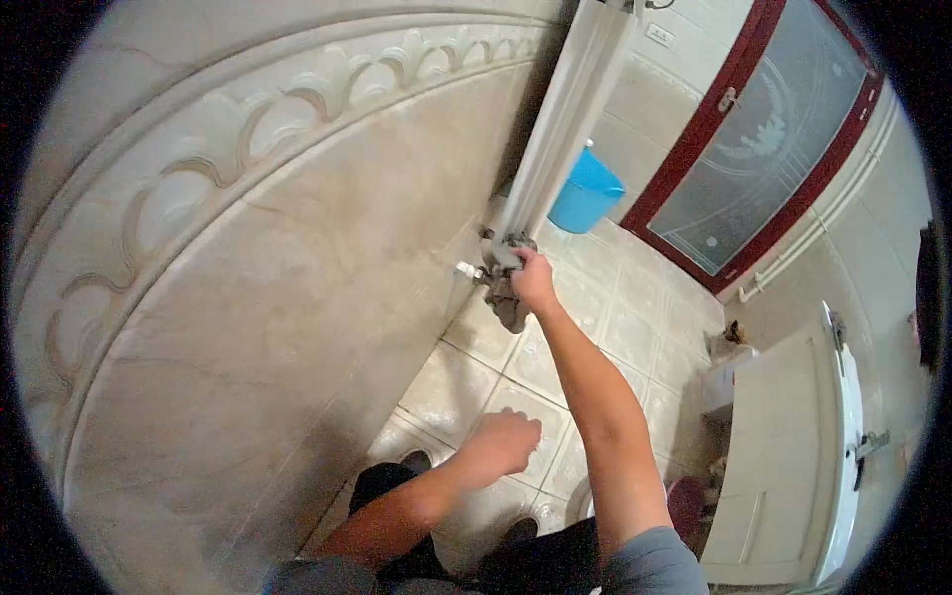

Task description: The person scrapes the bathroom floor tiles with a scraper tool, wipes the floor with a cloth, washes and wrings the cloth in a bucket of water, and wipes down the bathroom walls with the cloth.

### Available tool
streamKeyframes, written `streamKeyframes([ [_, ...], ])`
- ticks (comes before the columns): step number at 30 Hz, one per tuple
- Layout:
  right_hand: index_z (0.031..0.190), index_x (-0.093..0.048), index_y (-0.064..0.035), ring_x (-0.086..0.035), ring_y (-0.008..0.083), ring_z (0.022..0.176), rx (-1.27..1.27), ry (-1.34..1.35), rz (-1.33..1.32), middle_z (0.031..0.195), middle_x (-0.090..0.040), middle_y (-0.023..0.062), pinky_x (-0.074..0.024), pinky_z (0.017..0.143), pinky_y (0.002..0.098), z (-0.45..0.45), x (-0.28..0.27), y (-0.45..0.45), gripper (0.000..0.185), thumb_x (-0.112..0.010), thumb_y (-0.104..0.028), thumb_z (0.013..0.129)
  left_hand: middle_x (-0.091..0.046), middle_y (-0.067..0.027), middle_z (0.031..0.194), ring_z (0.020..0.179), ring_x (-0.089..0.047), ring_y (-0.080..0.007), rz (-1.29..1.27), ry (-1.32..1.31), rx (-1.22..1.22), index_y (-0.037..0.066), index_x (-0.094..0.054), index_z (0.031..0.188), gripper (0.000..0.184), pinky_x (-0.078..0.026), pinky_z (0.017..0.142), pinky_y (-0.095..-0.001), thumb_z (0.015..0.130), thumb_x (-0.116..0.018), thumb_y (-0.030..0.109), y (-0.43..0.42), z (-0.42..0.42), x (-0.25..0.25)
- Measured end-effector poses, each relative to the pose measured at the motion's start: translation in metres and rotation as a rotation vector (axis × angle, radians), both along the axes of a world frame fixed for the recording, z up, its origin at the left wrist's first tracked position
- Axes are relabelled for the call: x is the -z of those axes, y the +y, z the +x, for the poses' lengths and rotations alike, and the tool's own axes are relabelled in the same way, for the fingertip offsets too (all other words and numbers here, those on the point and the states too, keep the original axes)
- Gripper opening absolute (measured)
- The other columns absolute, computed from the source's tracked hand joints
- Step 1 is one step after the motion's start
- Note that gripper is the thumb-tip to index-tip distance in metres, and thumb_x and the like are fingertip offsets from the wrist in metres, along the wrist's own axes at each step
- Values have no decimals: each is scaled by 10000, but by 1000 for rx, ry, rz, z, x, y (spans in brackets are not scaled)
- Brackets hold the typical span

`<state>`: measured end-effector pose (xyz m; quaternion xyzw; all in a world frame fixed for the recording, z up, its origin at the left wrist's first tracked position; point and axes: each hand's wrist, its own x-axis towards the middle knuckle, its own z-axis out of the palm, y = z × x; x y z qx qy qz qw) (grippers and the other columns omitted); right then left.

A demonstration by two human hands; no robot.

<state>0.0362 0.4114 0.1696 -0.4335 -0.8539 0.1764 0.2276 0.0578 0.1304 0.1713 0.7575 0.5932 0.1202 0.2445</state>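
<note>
A crumpled, dark grey cloth is held at the lower end of a long, white, ribbed radiator, in the middle of the scene. It is pinched between the thumb and fingers of the right hand, by which its upper part is pressed against the radiator's end; its lower part is left hanging above the floor. Just to the left of the cloth, a small white valve is set close to the wall. The left hand is held nearer, over the floor and apart from the cloth, with its fingers folded inward into a loose fist.

The left side is filled by a beige, marbled tile wall, crossed by a cream border moulded in raised, leaf-like arches. The floor is laid with glossy, cream square tiles. Beyond the radiator, a bright blue plastic bucket is placed on the floor, near a door framed in dark red and glazed with frosted, patterned glass. At the right, a cream panelled cabinet is seen tilted by the lens, with a white box placed just beyond it.
</note>
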Motion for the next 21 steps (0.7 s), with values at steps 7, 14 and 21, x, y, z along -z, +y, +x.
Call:
streamKeyframes([
  [7,1304,-532,0,-611,192,980,108,750,-469,1147,-640,102,-490,843,326,126,-52,-40,414,-562,-57,894,-659,-176,984,977,-633,-373,-24,3,130,37,-644,1005,232,-532,772,-489,789,-633,120,0,60,21],
  [14,1347,-483,-36,-531,287,1220,255,1119,-956,1309,-574,110,-408,1048,474,223,-31,-79,474,-450,-381,1023,-679,-179,934,917,-654,-353,-2,-94,204,44,-661,951,189,-541,766,-466,782,-634,122,18,66,18],
  [21,1373,-449,-42,-528,309,1233,486,1425,-1022,1353,-528,147,-442,1030,492,306,22,-118,443,-412,-331,1039,-706,-176,954,926,-681,-352,-150,-23,213,27,-702,941,181,-550,784,-470,791,-625,91,43,64,46],
])
